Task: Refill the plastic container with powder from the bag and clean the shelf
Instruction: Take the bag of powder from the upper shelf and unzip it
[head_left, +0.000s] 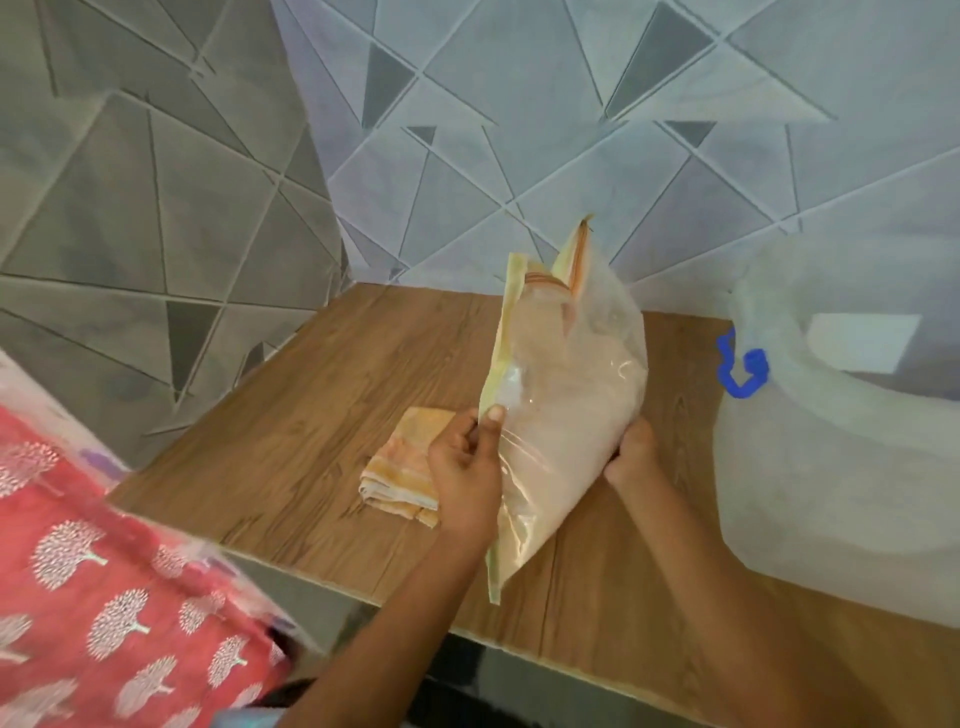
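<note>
A clear plastic bag with pale yellow edges and an orange zip strip (566, 410) stood tilted on the brown wood-grain shelf (322, 395), its open mouth pointing up toward the grey triangle-patterned wall tiles (519, 114). Pale pinkish-white powder (582, 384) filled most of the bag's lower and middle part; the top section near the zip looked nearly clear.

The left hand (465, 467) gripped the bag's yellow side seam, thumb pressed on the front and fingers (457, 431) curled behind it. The right hand (631, 454) cupped the opposite, bulging side of the bag, fingers wrapped round it.

Just left of the bag, partly behind the left hand, a folded orange-and-white striped cloth (397, 467) lay flat on the shelf. Right of the bag stood a large translucent white plastic container with a blue clasp (841, 457); what it held could not be told through its cloudy wall. Far left of the bag, red fabric printed with white trees (104, 597) filled the corner.
</note>
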